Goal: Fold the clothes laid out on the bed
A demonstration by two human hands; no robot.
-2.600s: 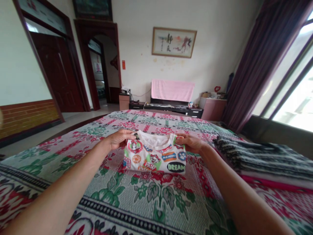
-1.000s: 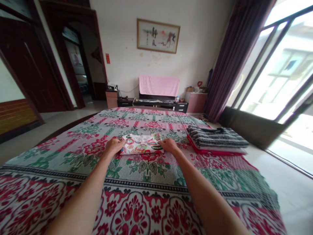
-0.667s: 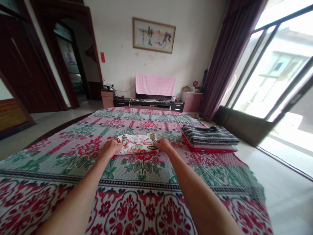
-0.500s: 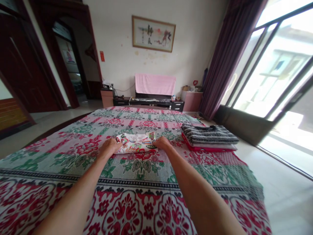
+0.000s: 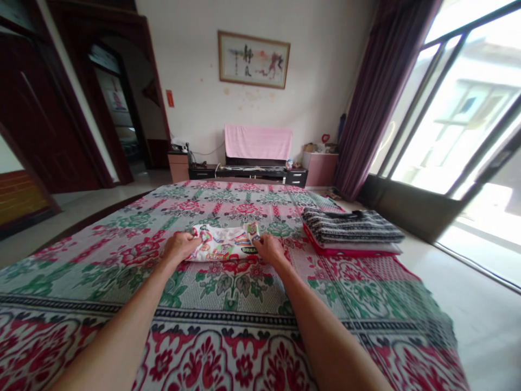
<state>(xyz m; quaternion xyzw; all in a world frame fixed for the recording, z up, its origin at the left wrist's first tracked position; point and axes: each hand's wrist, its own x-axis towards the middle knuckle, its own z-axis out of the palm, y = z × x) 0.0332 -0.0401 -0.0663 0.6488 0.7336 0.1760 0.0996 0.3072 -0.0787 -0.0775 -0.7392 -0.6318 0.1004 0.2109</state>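
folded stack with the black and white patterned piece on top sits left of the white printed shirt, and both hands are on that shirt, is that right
No: the head view shows the folded stack sitting right of the white printed shirt, not left. The black and white patterned piece is on top, and the left hand and right hand are both on that shirt.

The printed shirt (image 5: 224, 244) is now lying flatter, left hand (image 5: 180, 247) and right hand (image 5: 269, 250) gripping its sides instead of its top corners.
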